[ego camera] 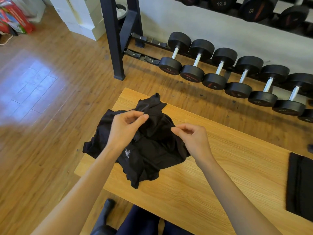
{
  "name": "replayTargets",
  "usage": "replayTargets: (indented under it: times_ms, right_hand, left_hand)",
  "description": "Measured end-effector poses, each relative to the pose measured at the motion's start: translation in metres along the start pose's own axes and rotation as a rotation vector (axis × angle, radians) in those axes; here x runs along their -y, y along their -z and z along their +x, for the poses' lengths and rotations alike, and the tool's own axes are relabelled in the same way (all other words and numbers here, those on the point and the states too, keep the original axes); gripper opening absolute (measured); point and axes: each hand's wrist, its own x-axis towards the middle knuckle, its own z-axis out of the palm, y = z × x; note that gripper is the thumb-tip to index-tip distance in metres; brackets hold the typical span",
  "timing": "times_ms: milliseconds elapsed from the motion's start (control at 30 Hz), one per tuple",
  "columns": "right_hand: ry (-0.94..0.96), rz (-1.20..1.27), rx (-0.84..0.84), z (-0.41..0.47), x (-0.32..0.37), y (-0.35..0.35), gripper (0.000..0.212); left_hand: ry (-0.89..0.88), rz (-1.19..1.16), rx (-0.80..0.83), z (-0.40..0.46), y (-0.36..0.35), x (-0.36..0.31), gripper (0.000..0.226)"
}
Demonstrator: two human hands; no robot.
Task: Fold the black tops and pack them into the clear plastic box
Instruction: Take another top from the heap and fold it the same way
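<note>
A crumpled heap of black tops (149, 150) lies on the left end of the wooden table (220, 167), part of it hanging over the table's left edge. A white size print shows on one top. My left hand (125, 128) hovers over the heap's upper part and pinches a fold of black fabric between thumb and fingers. My right hand (191, 138) is at the heap's right side, thumb and forefinger pinching its edge. A folded black top (299, 189) lies flat at the table's right edge. The clear plastic box is out of view.
A row of black dumbbells (220, 72) sits on a low rack beyond the table, with the rack's black post (115, 39) at the back. Wooden floor lies to the left. My dark-clad legs (140, 223) are under the table's near edge.
</note>
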Motion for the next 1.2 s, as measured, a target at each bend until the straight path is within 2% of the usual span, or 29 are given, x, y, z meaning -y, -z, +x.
replayTargets:
  times_ms: [133,433,633,733,833,1033,1200]
  right_hand:
    - [0.028,0.031,0.050,-0.002,0.001,-0.008,0.011]
    - [0.118,0.067,0.093,-0.004,-0.002,-0.014,0.008]
    - [0.135,0.030,0.204,-0.006,-0.001,-0.010,0.019]
    - [0.132,0.012,0.203,-0.007,-0.004,-0.006,0.021]
    - [0.161,-0.071,0.209,-0.006,-0.009,0.001,0.014]
    - [0.162,-0.118,0.178,-0.005,-0.023,0.021,0.011]
    - [0.127,-0.145,0.142,-0.001,-0.028,0.026,0.008]
  left_hand:
    - [0.003,0.001,0.111,-0.009,-0.020,0.006,0.013]
    - [-0.068,0.084,0.298,-0.017,-0.025,0.009,0.027]
    - [-0.103,0.182,0.230,-0.014,-0.026,0.013,0.020]
    - [-0.120,0.201,0.235,-0.014,-0.024,0.012,0.014]
    - [-0.126,0.162,0.216,-0.012,-0.018,0.006,0.011]
    - [-0.051,-0.019,0.045,0.006,0.011,-0.002,0.007]
    - [-0.069,0.038,-0.082,0.012,0.033,0.005,0.010]
